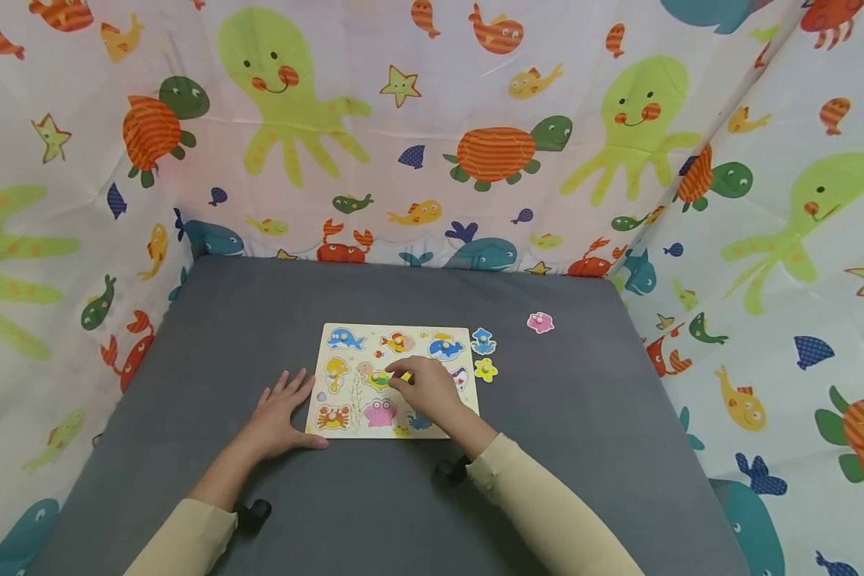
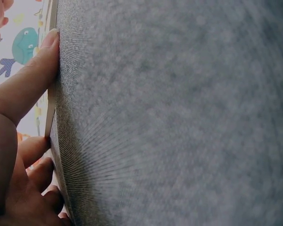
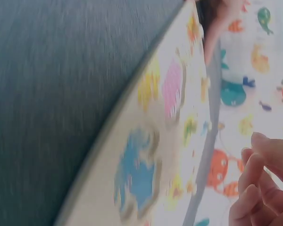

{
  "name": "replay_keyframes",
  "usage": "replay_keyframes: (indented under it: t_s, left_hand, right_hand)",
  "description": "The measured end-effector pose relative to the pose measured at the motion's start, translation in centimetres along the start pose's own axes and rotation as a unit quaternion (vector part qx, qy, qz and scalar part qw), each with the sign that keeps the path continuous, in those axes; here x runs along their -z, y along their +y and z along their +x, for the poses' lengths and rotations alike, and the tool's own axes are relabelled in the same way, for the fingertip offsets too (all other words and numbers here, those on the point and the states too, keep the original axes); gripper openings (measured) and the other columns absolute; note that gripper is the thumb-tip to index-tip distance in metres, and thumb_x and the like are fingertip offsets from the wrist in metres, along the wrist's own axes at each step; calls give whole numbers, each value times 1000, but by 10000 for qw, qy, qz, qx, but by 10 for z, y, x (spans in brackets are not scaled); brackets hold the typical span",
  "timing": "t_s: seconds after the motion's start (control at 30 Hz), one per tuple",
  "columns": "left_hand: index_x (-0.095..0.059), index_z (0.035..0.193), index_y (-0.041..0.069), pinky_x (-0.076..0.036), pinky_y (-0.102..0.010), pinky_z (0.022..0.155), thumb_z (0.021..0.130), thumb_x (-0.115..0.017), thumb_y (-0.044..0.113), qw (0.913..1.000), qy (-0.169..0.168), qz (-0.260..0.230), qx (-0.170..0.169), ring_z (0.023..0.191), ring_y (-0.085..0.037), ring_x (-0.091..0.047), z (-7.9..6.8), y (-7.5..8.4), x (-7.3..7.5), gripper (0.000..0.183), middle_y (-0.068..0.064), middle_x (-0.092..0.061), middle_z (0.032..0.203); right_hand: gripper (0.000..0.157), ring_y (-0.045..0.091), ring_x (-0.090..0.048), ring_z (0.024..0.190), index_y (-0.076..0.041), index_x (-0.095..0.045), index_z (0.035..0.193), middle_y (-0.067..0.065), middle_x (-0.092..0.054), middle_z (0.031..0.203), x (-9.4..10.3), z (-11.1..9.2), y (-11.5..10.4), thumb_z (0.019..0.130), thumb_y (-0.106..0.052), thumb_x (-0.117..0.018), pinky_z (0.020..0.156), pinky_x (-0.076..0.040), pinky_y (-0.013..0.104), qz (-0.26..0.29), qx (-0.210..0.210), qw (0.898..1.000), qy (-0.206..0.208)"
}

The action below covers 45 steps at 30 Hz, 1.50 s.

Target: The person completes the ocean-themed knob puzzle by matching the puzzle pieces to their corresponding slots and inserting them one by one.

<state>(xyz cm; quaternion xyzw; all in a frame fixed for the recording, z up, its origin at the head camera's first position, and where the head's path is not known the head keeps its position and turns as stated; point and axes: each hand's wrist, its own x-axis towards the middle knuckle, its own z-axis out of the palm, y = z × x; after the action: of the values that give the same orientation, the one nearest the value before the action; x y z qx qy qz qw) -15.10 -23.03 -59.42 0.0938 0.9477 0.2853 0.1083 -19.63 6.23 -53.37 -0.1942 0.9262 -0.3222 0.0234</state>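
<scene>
In the head view, a pale wooden puzzle board (image 1: 363, 332) with sea-animal shapes lies on the grey surface. My left hand (image 1: 277, 420) is spread at its lower left corner. The left thumb (image 2: 35, 70) lies along the near edge, while the other fingers rest by the left side. Above the middle of the board is my right hand (image 1: 432, 392), thumb and index fingertips close together beside the green turtle (image 1: 379, 379). The right wrist view shows its fingers (image 3: 252, 169) loosely bent, with no puzzle piece visible at the tips. A pink shell shape (image 1: 380, 413) lies below.
Right of the board lie a blue octopus-like piece (image 1: 483, 342) and a yellow star piece (image 1: 486, 370). Farther off is a pink fish piece (image 1: 540, 322). A sea-animal print curtain (image 1: 418, 112) stands around the back and sides of the grey table (image 1: 569, 448).
</scene>
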Motion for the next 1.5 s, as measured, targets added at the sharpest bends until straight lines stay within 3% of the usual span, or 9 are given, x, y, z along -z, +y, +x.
replay_keyframes:
  t_s: [0.33, 0.73, 0.93, 1.17, 1.37, 1.5]
  left_hand:
    - [-27, 159, 6, -5, -69, 119, 60, -91, 60, 10000, -38, 7, 70, 154, -48, -4, 0, 3, -1, 129, -22, -18, 167]
    - [-28, 159, 7, -4, -70, 119, 59, -91, 62, 9999, -59, 29, 86, 154, -47, -3, 2, 4, -2, 131, -21, -18, 167]
    - [-28, 159, 6, -4, -70, 119, 59, -91, 61, 9999, -50, 33, 124, 154, -48, -4, -1, 4, -5, 130, -22, -18, 167]
    - [-28, 159, 7, -3, -70, 119, 59, -90, 62, 9999, -39, -6, 134, 154, -47, -3, -1, 1, -5, 131, -21, -18, 167]
    - [-28, 159, 7, -3, -69, 120, 59, -91, 60, 9999, -48, 22, 142, 154, -47, -3, 1, 2, -1, 131, -21, -18, 167]
    - [-28, 159, 5, -3, -70, 119, 59, -91, 60, 9999, -57, -27, 128, 154, -48, -3, 0, 2, -1, 131, -23, -18, 167]
  right_hand:
    - [22, 10, -61, 64, -11, -78, 113, 1, -76, 98, 36, 1, 35, 92, -18, -75, 52, -49, 26, 178, -366, 9976, 558]
    - [21, 17, -67, 77, -17, -79, 111, 0, -77, 101, 72, 7, 68, 93, -26, -74, 57, -50, 30, -205, -900, 9882, 1221]
    - [20, 19, -68, 79, -16, -78, 111, 2, -77, 104, 96, 10, 92, 95, -26, -72, 61, -54, 34, -327, -1174, 9835, 1337]
    - [20, 23, -67, 81, -14, -78, 110, 5, -76, 104, 117, 13, 129, 96, -24, -70, 69, -55, 42, -530, -1506, 9755, 1515]
    - [22, 30, -66, 99, -13, -76, 114, 10, -74, 112, 133, 17, 167, 98, -25, -67, 85, -54, 51, -733, -2030, 9633, 1598]
    - [25, 36, -66, 104, -10, -75, 117, 14, -73, 115, 144, 24, 193, 98, -23, -64, 89, -53, 55, -815, -2294, 9564, 1612]
